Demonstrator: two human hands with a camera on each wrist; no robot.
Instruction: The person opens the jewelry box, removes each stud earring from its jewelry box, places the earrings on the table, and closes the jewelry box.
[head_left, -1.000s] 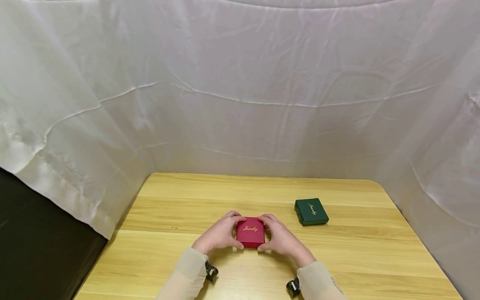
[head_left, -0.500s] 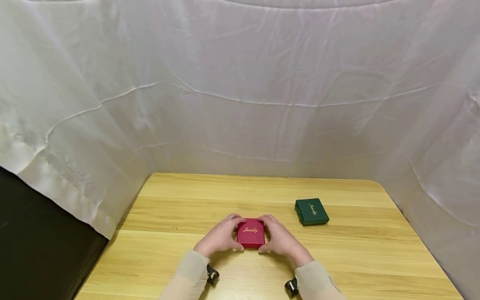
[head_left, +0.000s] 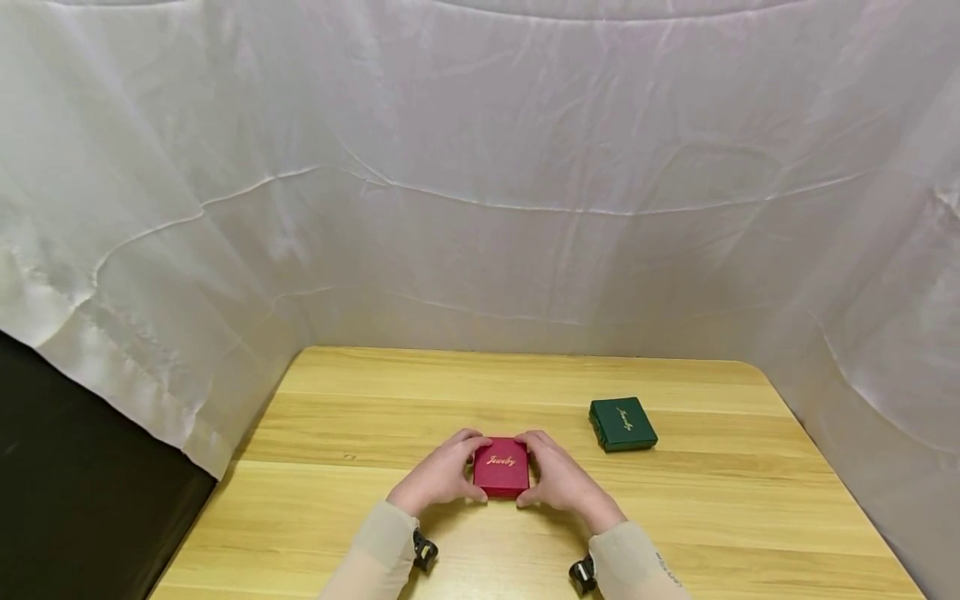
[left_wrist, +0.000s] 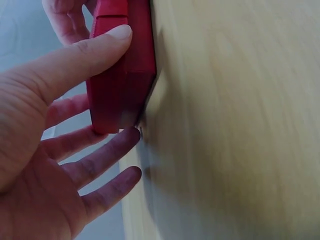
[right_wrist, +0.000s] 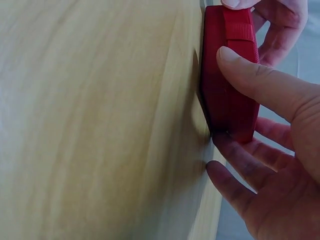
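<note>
A closed red jewelry box (head_left: 501, 468) with gold "Jewelry" lettering on its lid lies on the table between both hands. On its left side, my left hand (head_left: 442, 473) grips it, the thumb on the near face and fingers at the side and far corner. My right hand (head_left: 558, 475) mirrors this from the right. Seen from the left wrist, the left thumb presses the front of the red box (left_wrist: 125, 80). In the right wrist view, a ribbed tab shows on the front of the box (right_wrist: 237, 75), near the right thumb.
A green jewelry box (head_left: 624, 424), also closed, lies farther back to the right on the wooden table (head_left: 375, 400). Pale cloth (head_left: 510, 250) hangs behind and along both sides. A dark area (head_left: 82, 483) is at the lower left, beyond the table.
Over the last second the red box and both hands have shifted very slightly toward the near edge. Both hands keep the same hold, and the green box stays put.
</note>
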